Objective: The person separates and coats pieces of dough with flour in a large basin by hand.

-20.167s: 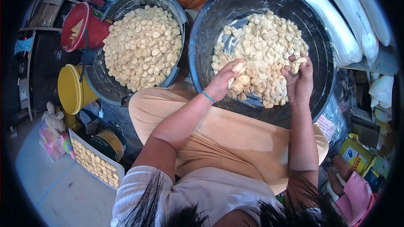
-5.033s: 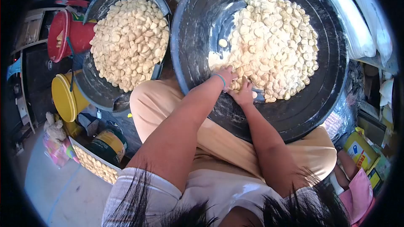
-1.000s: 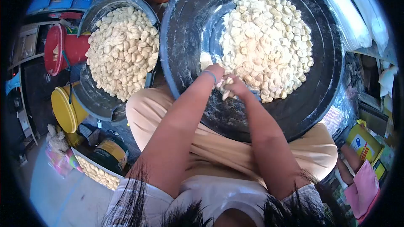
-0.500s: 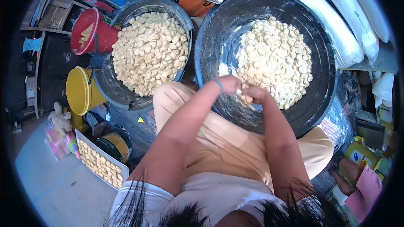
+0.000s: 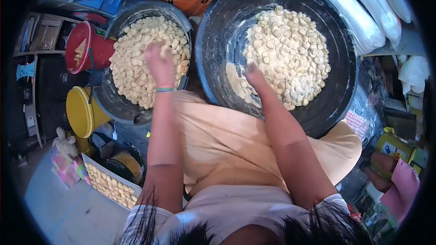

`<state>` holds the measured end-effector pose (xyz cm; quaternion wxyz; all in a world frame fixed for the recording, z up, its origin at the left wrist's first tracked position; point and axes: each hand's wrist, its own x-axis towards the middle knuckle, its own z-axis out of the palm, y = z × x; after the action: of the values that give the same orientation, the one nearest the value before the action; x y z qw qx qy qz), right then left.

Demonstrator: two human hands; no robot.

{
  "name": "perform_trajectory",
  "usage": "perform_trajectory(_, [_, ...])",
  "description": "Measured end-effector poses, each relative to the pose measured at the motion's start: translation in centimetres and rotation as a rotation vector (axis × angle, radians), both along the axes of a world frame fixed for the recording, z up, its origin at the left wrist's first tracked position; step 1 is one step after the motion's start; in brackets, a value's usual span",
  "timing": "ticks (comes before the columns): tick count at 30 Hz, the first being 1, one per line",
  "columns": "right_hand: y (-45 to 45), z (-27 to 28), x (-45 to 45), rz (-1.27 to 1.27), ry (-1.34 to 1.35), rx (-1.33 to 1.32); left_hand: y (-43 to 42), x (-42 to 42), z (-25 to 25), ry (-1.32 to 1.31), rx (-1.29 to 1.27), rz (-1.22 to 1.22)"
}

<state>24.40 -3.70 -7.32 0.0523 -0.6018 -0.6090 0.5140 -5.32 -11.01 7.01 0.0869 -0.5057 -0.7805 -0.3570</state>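
My left hand [image 5: 160,66], with a green band at the wrist, is over the heap of pale, rounded dough pieces [image 5: 131,66] in the left dark tub [image 5: 119,109]. Its fingers are smeared by motion, and whether they hold a piece is unclear. My right hand [image 5: 256,76] is over the near left part of the large black basin [image 5: 213,41], fingers curled in. What it may hold is hidden. Beside it lies a mound of flour-dusted, flattened dough pieces [image 5: 290,50]. Some loose flour and a few pieces [image 5: 238,81] lie left of that hand.
A red bucket [image 5: 97,47] and a yellow bucket [image 5: 93,113] stand left of the tub. A tray of dough pieces [image 5: 109,183] lies at lower left. White sacks [image 5: 345,13] line the upper right. Part of another person in pink [image 5: 402,186] shows at lower right.
My hands were together over the basin's near edge with dough pieces between them. My left hand has moved left to the tub; my right stays over the basin. The view has shifted slightly.
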Motion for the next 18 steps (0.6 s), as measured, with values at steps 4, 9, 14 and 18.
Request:
perform_trajectory(4, [-7.9,-11.8,5.8,0.164,-0.347,0.103,4.4,9.8,-1.8,-0.108,-0.346,-0.648])
perform_trajectory(9, [-7.7,-9.3,3.6,0.182,-0.174,-0.123,7.9,10.7,-2.9,-0.327,-0.436,-0.724])
perform_trajectory(14, [-0.2,4.1,-6.9,0.124,0.286,0.486,7.6,-3.2,-2.4,-0.930,-0.695,-0.404])
perform_trajectory(18, [2.1,11.3,-18.7,0.298,0.264,0.927,7.4,-16.3,-11.4,-0.695,-0.423,-0.001])
